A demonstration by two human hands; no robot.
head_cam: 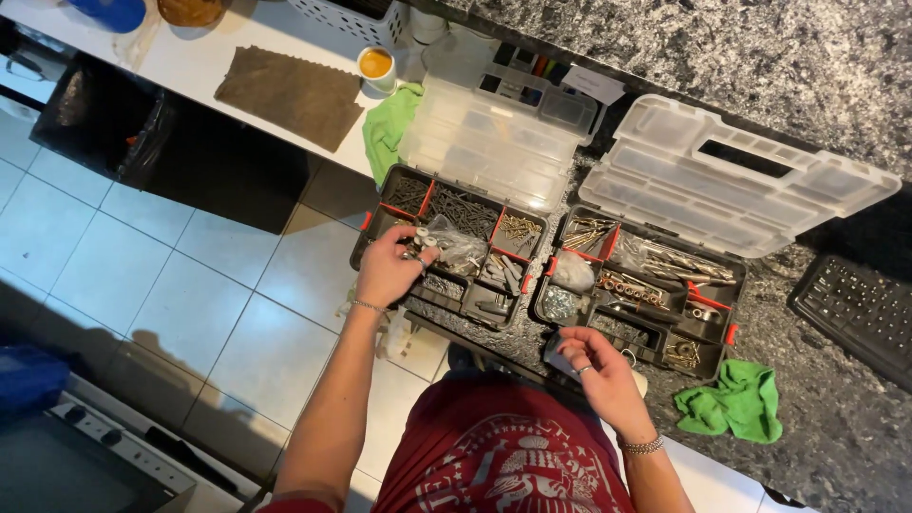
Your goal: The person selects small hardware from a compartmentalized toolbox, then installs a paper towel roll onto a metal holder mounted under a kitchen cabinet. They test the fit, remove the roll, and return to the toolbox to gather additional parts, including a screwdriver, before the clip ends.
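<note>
Two black organiser cases with clear lids open stand on a dark granite counter. My left hand (391,268) reaches into the left case (372,220) and grips small grey plastic plugs (419,237) beside a clear bag of parts (458,247). My right hand (598,372) rests at the near edge of the right case (730,334), fingers curled over a small clear bag (555,355). Both cases hold screws, nails and drill bits in compartments.
A green cloth (739,403) lies right of my right hand; another green cloth (388,125) sits behind the left case. A black bit case (860,309) is at far right. A brown cloth (291,93), small cup (376,65) and white basket (347,14) sit on the white counter.
</note>
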